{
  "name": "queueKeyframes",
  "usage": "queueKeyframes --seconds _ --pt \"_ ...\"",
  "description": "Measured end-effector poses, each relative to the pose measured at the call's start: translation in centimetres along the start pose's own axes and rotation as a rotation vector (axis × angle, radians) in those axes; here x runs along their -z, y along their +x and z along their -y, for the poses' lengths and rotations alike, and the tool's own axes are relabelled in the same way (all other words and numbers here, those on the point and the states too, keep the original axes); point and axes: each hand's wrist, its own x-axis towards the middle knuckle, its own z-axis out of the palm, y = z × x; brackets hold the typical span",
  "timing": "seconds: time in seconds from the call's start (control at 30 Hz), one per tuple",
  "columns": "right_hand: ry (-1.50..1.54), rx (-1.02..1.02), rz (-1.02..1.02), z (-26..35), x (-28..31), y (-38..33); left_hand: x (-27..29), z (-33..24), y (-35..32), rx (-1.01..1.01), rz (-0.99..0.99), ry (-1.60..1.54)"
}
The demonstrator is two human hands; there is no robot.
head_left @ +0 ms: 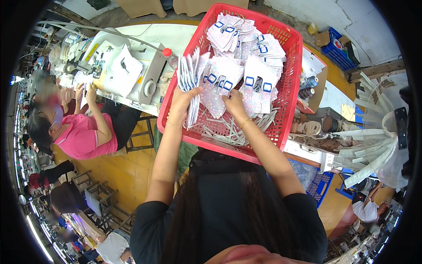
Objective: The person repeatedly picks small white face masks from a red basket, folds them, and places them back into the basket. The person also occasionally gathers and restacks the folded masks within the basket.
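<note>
Both forearms reach forward from the lower edge into a red plastic basket that sits in front of the person at a sewing workshop. The left hand is raised at the basket's near left side, its fingers closed around an upright stack of patterned fabric pieces, held on edge with the thumb on the side facing the camera. The right hand, a thin gold bracelet at its wrist, lies palm down deeper in the basket; its fingers rest spread on a loose fabric piece with blue-edged tabs, pressing it rather than clearly gripping. More such pieces are heaped toward the far wall of the basket, and pale strips lie on its floor beneath the right wrist. To the left, a co-worker in a pink shirt bends over a sewing machine on a table.
</note>
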Motion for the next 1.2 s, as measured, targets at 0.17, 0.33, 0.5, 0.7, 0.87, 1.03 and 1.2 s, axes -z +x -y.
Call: queueKeyframes --seconds 0.17,0.33,0.5,0.7,0.87,1.03,1.2 --pt "0.083 -0.053 -0.041 0.7 -0.6 -0.9 -0.5 -0.2 0.1 0.073 0.049 0.041" --pt "0.100 -0.069 -0.147 0.4 -1.6 -0.5 -0.6 -0.7 0.0 0.096 0.120 -0.118" --pt "0.366 -0.114 -0.099 0.0 -2.0 0.2 -0.9 -0.6 0.0 0.099 0.069 -0.130" --pt "0.435 -0.024 -0.050 1.7 -1.6 -1.2 -1.7 1.4 1.3 0.036 0.119 0.040" --pt "0.454 0.139 0.094 4.1 -1.6 -1.9 -2.1 2.0 3.3 0.127 0.165 0.013" --pt "0.759 0.257 0.245 6.1 -1.6 -1.9 -1.0 1.3 3.7 0.236 0.152 -0.109" --pt "0.841 0.214 0.319 6.4 -0.7 -1.7 -0.5 1.6 4.0 0.198 0.141 -0.093"
